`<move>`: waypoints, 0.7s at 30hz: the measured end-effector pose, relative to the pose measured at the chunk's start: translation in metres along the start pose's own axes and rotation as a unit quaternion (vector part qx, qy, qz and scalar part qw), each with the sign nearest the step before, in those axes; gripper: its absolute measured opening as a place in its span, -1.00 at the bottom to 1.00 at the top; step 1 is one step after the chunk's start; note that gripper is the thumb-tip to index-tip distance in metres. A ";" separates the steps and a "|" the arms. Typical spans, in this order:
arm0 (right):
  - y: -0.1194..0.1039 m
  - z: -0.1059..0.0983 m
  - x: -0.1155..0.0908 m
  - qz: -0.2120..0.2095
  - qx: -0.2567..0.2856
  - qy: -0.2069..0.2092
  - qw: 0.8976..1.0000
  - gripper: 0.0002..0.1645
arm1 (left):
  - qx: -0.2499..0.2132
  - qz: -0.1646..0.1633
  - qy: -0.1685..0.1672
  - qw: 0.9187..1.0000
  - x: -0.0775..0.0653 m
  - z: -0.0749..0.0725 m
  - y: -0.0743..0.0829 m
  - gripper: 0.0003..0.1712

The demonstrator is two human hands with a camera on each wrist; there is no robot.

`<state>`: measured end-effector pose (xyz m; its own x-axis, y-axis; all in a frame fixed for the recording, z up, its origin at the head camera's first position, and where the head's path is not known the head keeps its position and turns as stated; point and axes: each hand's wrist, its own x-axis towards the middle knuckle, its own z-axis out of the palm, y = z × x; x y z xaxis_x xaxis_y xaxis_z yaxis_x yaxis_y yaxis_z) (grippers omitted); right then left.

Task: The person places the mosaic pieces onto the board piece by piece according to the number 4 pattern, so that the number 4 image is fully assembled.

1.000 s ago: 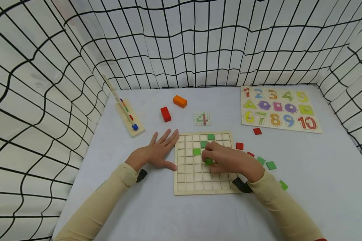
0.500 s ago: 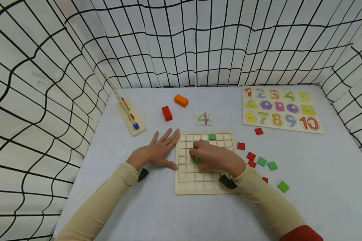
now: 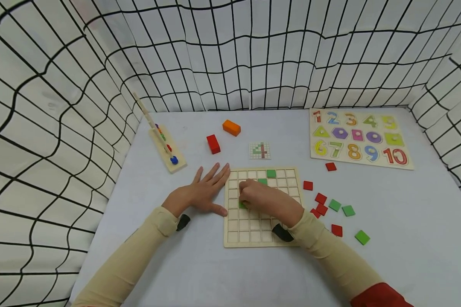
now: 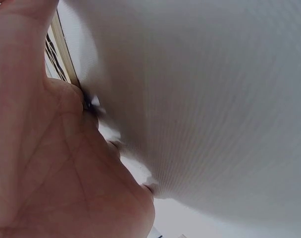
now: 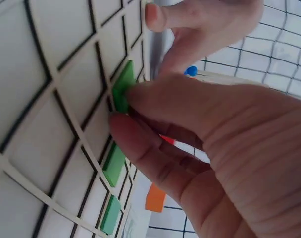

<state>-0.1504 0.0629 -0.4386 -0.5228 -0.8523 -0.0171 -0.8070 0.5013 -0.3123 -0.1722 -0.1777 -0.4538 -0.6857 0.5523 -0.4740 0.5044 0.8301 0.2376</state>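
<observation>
A wooden grid board [image 3: 253, 237] lies flat in the middle of the white table. My right hand [image 3: 270, 199] is over its left half, thumb and fingertips pinching a green square tile [image 3: 242, 205] at one of the cells. In the right wrist view the thumb lies against that green tile [image 5: 123, 79], which sits at the grid. Other green tiles [image 3: 271, 173] rest in cells farther back; some are partly hidden by the hand. With fingers spread, my left hand [image 3: 197, 194] rests on the table, thumb and fingertips at the board's left edge.
Loose red tiles [image 3: 336, 230] and green tiles [image 3: 362, 237] lie right of the board. Behind it are a pattern card [image 3: 259, 150], a red block [image 3: 213, 144] and an orange block [image 3: 231, 128]. A number puzzle [image 3: 361, 138] and a wooden toy [image 3: 168, 147] flank them.
My right hand has moved left across the board with the green tile and come down to a cell. More loose red tiles show at the right. The left hand stays in place.
</observation>
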 end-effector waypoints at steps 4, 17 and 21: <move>0.004 -0.003 -0.010 0.001 0.031 -0.012 0.999 -0.90 | 0.002 -0.002 -0.003 1.000 0.000 -0.001 0.001 0.53; 0.039 -0.015 -0.070 0.020 0.079 0.037 0.996 -0.82 | -0.008 0.003 0.002 1.000 -0.002 -0.001 0.002 0.52; 0.050 -0.021 -0.092 0.060 0.087 0.035 0.994 -0.81 | -0.006 0.002 0.001 1.000 -0.003 -0.002 0.003 0.52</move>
<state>-0.1487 0.1697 -0.4329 -0.6347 -0.7727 0.0008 -0.6813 0.5591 -0.4725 -0.1696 -0.1764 -0.4497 -0.6850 0.5550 -0.4719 0.5003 0.8292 0.2491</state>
